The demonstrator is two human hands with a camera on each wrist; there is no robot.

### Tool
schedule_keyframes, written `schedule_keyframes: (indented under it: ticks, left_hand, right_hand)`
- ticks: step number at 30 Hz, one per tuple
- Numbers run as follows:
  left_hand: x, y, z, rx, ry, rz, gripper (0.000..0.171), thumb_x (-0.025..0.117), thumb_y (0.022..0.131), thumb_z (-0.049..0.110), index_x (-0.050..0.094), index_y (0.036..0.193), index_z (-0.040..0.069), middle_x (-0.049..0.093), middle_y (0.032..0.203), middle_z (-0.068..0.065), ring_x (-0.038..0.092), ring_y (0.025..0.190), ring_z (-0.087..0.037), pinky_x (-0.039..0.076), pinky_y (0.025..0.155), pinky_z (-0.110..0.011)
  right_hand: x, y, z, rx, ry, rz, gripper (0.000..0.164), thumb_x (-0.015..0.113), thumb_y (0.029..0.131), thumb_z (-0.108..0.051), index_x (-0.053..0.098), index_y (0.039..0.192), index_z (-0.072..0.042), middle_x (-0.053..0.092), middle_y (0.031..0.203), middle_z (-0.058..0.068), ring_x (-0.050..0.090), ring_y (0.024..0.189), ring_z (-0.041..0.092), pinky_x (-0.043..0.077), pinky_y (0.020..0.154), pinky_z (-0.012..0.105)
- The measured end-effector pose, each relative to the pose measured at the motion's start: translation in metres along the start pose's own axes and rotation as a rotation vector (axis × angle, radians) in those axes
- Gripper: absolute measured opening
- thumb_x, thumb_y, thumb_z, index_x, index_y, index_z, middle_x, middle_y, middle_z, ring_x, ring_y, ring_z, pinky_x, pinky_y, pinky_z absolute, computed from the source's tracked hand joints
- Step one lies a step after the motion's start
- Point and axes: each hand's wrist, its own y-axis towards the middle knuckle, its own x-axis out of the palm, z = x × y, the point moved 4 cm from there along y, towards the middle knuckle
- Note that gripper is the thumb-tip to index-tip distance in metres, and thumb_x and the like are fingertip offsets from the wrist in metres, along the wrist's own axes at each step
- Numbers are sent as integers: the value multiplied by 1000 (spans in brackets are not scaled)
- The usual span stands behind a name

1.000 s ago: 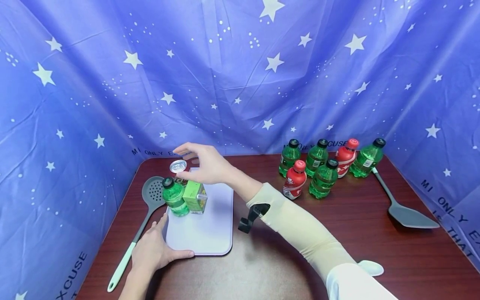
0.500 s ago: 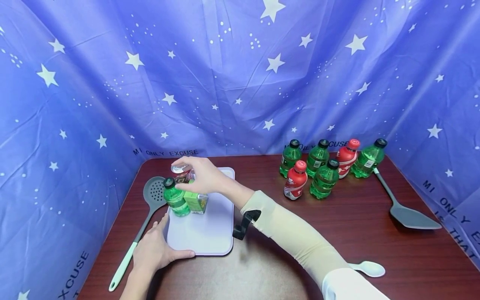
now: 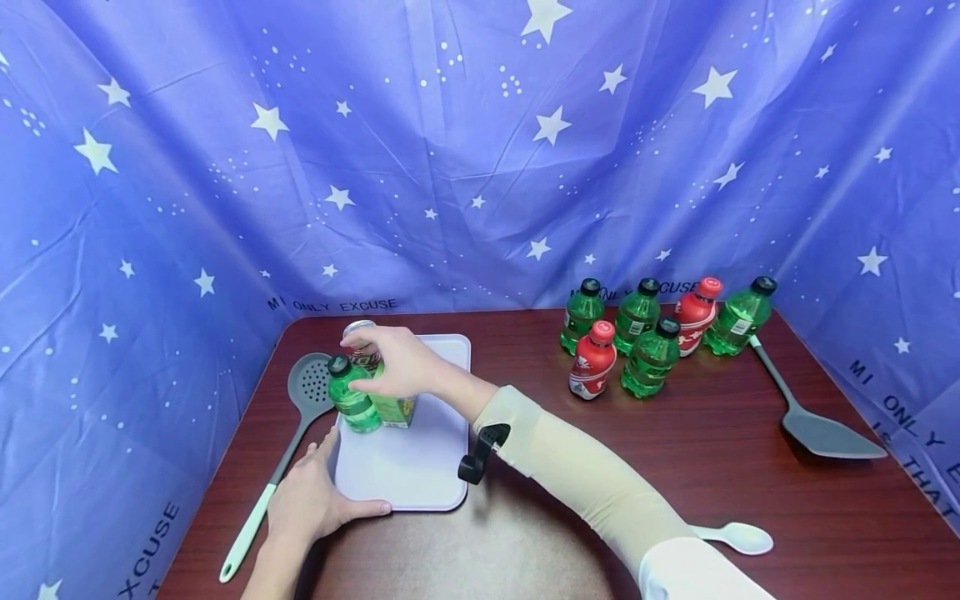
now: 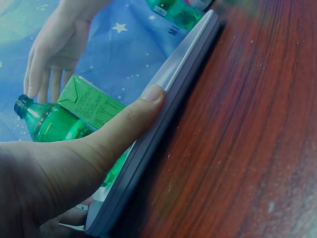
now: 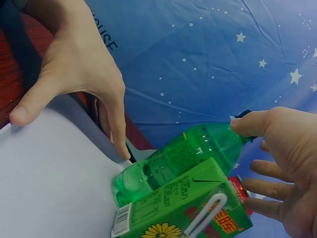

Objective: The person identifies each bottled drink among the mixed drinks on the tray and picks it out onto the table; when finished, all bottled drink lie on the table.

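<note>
On the lavender tray (image 3: 401,479) stand a green soda bottle (image 3: 356,410), a green drink carton (image 3: 395,411) with a straw (image 5: 205,218), and a dark red can (image 3: 363,357) behind them. My left hand (image 3: 303,500) spans the tray's near left corner, its thumb (image 4: 131,116) straight along the near rim and its fingers at the left side. Above the carton is my right hand (image 3: 397,362), fingers spread toward the can and thumb by the bottle's black cap (image 5: 242,124). Whether its fingertips touch the can is hard to tell.
A grey slotted spoon (image 3: 309,385) lies left of the tray. Several green bottles (image 3: 648,367) and two red bottles (image 3: 592,367) stand at the back right. A grey spatula (image 3: 828,433) and a white spoon (image 3: 742,537) lie further right. Starry blue cloth (image 3: 480,167) encloses the table.
My right hand has come down from above the can to the level of the bottle's cap, in front of the carton. The left hand stays at the tray corner.
</note>
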Motion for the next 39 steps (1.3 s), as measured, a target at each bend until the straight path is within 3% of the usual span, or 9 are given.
schedule_keyframes:
  ticks: [6,20,27,39]
  left_hand:
    - [0,-1,0,11,-12,-6,165,78,40,99,30,166,5,42,156,-42,52,141,-57,53,100,-68]
    - [2,0,-2,-2,-18,-6,164,80,40,98,29,167,6,41,157,-41,50,143,-56,52,101,-69]
    - [1,0,-1,0,-16,5,165,79,39,99,29,167,7,42,156,-42,51,142,-57,52,101,-69]
    - [2,0,-3,4,-16,7,165,77,39,101,29,167,8,42,156,-43,51,142,-56,52,101,-69]
  right_hand:
    - [7,2,2,6,-92,-22,62,84,92,-32,62,145,-11,69,142,2,69,127,18,51,107,23]
    - [21,9,2,-21,-173,-90,67,89,85,-40,64,141,-14,75,129,-2,70,120,12,51,107,21]
    - [29,9,4,12,-256,-126,67,90,84,-44,64,138,-14,76,124,-5,71,113,8,52,104,21]
    - [24,11,-4,17,-171,-45,67,92,82,-43,66,138,-15,76,125,-5,70,111,5,52,98,15]
